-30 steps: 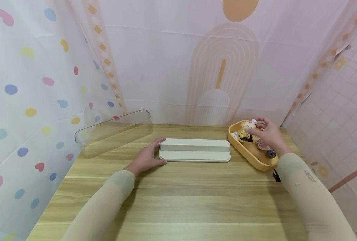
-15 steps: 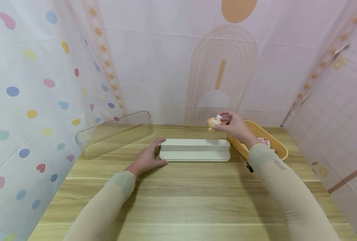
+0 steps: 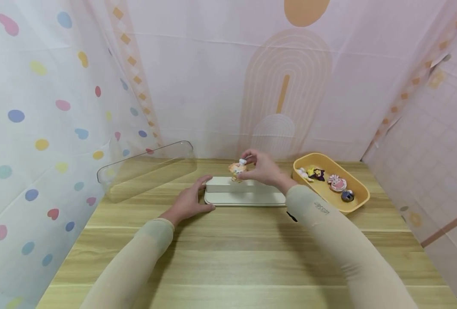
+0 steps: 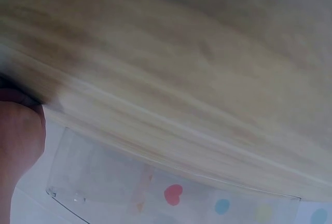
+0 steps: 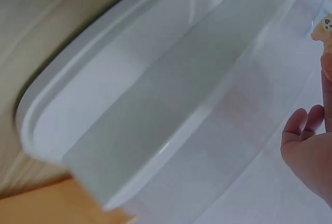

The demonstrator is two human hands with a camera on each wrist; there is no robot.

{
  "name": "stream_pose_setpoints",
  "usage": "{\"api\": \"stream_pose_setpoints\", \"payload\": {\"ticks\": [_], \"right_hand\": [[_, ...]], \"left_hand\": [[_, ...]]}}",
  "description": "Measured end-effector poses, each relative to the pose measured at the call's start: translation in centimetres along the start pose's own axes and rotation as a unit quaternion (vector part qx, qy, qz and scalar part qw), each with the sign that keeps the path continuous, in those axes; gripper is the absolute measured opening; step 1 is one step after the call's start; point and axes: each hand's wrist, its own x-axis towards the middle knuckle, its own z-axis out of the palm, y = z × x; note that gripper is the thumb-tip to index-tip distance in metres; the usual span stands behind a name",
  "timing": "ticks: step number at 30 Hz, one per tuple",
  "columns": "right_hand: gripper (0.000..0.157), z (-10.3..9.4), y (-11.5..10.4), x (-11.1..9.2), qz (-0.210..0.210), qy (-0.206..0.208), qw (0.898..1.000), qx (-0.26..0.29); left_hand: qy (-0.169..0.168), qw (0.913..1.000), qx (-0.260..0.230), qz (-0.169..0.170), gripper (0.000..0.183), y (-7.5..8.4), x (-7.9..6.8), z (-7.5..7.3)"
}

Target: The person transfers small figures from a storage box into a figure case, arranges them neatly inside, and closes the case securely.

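My right hand (image 3: 265, 171) pinches a small orange-haired figurine (image 3: 236, 168) with a white top, just above the upper step of a white two-step display stand (image 3: 248, 198). Whether the figurine touches the step cannot be told. At the right edge of the right wrist view, part of the figurine (image 5: 323, 33) shows near the fingers, over the stand (image 5: 155, 89). My left hand (image 3: 187, 201) grips the stand's left end, thumb in front and fingers behind. In the left wrist view only a bit of that hand (image 4: 21, 141) appears.
At the right stands a yellow tray (image 3: 361, 189) holding several small figurines, among them a pink one (image 3: 337, 183) and a dark blue one (image 3: 347, 195). A clear plastic cover (image 3: 151, 171) stands at the left back. Patterned curtains hang behind the wooden table (image 3: 228, 253).
My right hand has lifted the orange-haired figurine out of the yellow tray and carried it left to the white stand. My left hand has stayed at the stand's end.
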Motion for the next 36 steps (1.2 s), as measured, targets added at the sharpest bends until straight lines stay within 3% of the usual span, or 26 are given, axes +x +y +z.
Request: {"api": "stream_pose_setpoints", "payload": {"ticks": [7, 17, 26, 36], "right_hand": [[0.052, 3.1, -1.1, 0.6, -0.023, -0.036, 0.999, -0.005], [0.047, 6.5, -1.5, 1.1, -0.045, -0.056, 0.994, -0.082], [0.046, 8.4, -1.1, 0.7, -0.083, -0.043, 0.977, -0.190], [0.042, 9.2, -0.5, 0.0, -0.106, -0.023, 0.961, -0.254]], "left_hand": [[-0.007, 1.0000, -0.004, -0.002, 0.104, -0.1, 0.0, 0.0], [-0.009, 0.9999, -0.012, 0.000, 0.103, 0.2, -0.1, -0.2], [-0.006, 0.9999, -0.015, 0.003, 0.101, 0.2, -0.2, -0.1], [-0.005, 0.9999, -0.016, 0.000, 0.101, 0.1, -0.1, -0.1]]}}
